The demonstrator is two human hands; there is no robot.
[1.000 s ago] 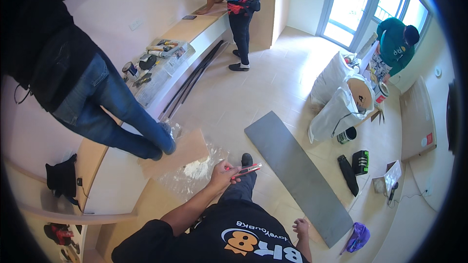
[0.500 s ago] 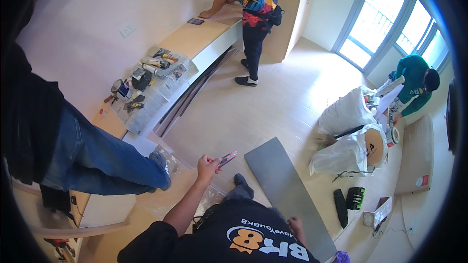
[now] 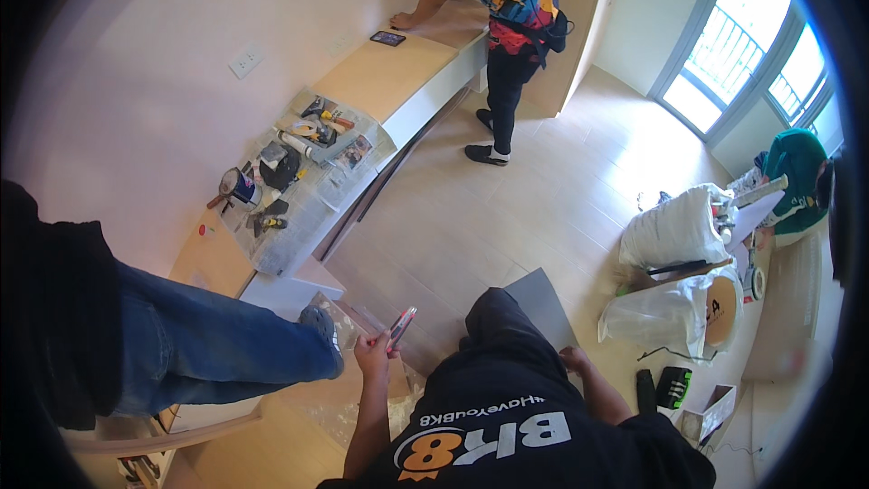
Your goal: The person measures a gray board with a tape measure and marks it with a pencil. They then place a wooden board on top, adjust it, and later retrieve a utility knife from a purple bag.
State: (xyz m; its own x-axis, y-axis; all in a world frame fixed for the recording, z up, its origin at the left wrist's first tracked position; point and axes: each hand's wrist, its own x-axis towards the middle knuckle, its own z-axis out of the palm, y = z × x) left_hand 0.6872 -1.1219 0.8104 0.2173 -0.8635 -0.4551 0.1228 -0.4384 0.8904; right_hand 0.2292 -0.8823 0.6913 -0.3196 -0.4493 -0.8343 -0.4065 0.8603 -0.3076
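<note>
My left hand (image 3: 371,358) is closed around a red-and-grey utility knife (image 3: 401,328), which points up and away from me above the floor. My right hand (image 3: 574,360) is at the right edge of a long flat grey panel (image 3: 541,301), its fingers curled at that edge. My bent knee and black shirt cover much of the panel, so only its far end and a strip of its right side show.
Newspaper (image 3: 294,190) with a paint can (image 3: 240,186) and several hand tools covers part of a low bench (image 3: 380,72). A person in jeans (image 3: 226,335) stands at left; another leans on the bench (image 3: 516,27). White sacks (image 3: 674,226) and a crouching person in green (image 3: 797,177) are at right.
My body has leaned forward over the panel, with my knee now raised in front. My right hand has moved farther forward along the panel's edge. The knife has tilted more upright, still in my left hand.
</note>
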